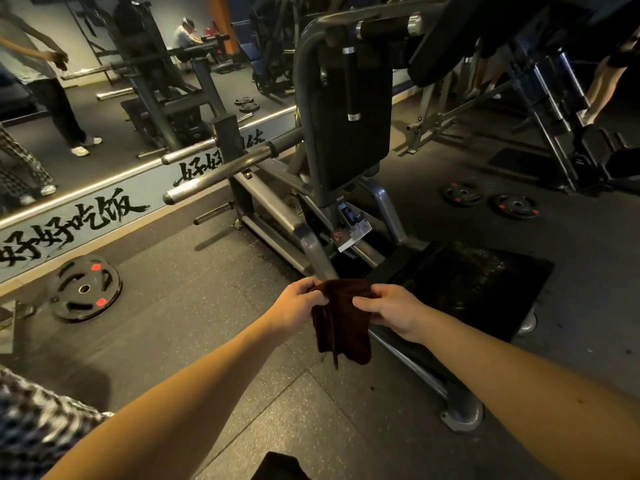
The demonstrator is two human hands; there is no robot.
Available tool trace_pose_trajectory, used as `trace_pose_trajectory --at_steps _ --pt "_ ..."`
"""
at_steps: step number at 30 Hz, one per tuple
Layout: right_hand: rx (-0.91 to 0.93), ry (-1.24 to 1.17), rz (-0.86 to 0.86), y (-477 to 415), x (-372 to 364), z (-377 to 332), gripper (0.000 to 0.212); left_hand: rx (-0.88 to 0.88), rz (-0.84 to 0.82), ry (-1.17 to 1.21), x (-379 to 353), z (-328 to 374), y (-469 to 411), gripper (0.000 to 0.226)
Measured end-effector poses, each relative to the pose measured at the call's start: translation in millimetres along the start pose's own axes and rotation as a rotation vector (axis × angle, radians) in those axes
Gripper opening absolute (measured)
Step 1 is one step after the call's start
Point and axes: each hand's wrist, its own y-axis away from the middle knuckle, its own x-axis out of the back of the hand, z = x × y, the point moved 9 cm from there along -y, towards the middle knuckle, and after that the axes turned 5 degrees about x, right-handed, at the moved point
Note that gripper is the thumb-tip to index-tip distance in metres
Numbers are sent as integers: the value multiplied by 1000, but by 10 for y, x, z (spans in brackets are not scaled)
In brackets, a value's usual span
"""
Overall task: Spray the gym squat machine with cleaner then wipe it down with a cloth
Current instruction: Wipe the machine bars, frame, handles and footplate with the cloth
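The squat machine (349, 140) stands ahead of me: a grey steel frame, a black back pad, chrome weight pegs to the left and a black foot platform (478, 285) low on the right. A dark brown cloth (341, 327) hangs in front of the platform's near-left corner. My left hand (298, 306) pinches its top left edge. My right hand (391, 311) grips its top right edge. Both hands hold the cloth in the air, above the floor. No spray bottle is in view.
A black weight plate (85, 289) lies on the floor at the left, below a wall mirror (104, 98) with painted lettering. Two smaller plates (462, 194) lie at the right. Another machine (561, 109) stands behind on the right, with a person's legs beside it.
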Motion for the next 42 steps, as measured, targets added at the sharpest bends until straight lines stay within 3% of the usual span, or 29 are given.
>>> trace_pose_trajectory --at_steps 5,9,14,15,18,20,22,25,29,34,38,42 --pt "19 -2 53 -167 -9 -115 18 134 -58 22 17 -158 -92 54" --pt "48 61 69 -333 -62 -243 19 91 108 -58 280 -144 -292 16" --pt "77 135 154 -686 -78 -417 15 177 217 202 623 -173 -646 10" --pt "84 152 176 -771 -82 -472 15 184 167 248 636 -160 -743 9" --pt "124 166 242 -1031 -62 -685 16 223 -137 319 503 -89 -942 41" --pt "124 187 276 -1217 -27 -839 18 225 -245 292 513 -56 -1101 53" --pt "106 184 302 -1401 13 -937 18 179 -236 321 636 9 -1328 62" --pt "37 102 292 -1615 55 -918 31 115 -95 312 901 119 -1653 50" --pt "-54 184 253 -1789 26 -834 54 -15 -22 54 1077 316 -1944 51" --pt "-52 138 319 -2015 66 -901 44 -217 42 -154 1124 664 -2094 56" --pt "-39 224 364 -2143 227 -1112 42 -245 80 -177 1105 888 -2197 59" --pt "-144 265 356 -2182 406 -1196 39 -330 95 -304 965 1198 -2218 73"
